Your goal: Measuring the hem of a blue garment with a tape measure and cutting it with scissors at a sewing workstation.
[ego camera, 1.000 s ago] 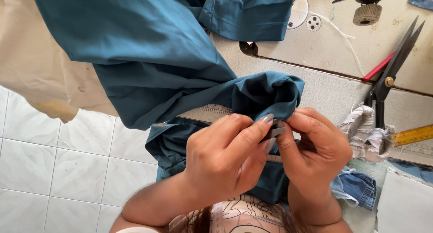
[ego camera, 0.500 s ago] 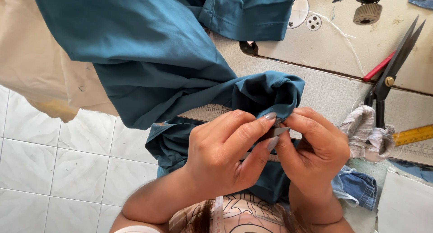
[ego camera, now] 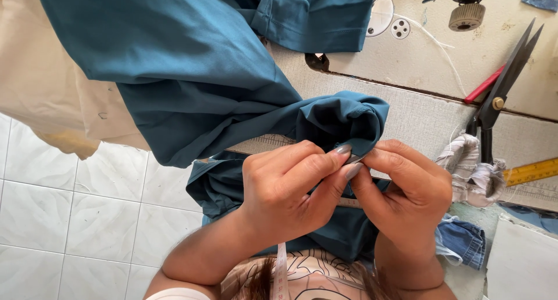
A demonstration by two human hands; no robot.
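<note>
A large teal garment (ego camera: 192, 73) lies draped over the sewing table and hangs down toward my lap. Its bunched folded end (ego camera: 343, 117) sits just above my fingers. My left hand (ego camera: 288, 189) and my right hand (ego camera: 407, 189) meet at the lower edge of that fold. Thumbs and forefingers of both hands pinch the cloth edge together at one spot. A small greyish bit shows between the fingertips; I cannot tell what it is. More teal cloth (ego camera: 218, 187) lies under my wrists.
Black scissors (ego camera: 500, 96) rest on the table at right, handles wrapped in white rag (ego camera: 471, 166). A red stick (ego camera: 482, 85), a yellow ruler (ego camera: 532, 172) and a denim scrap (ego camera: 462, 242) lie nearby. Cream cloth (ego camera: 46, 91) hangs left over a white tiled floor (ego camera: 70, 218).
My fingertips have closed a little tighter on the fabric edge. The garment and the tools have not moved.
</note>
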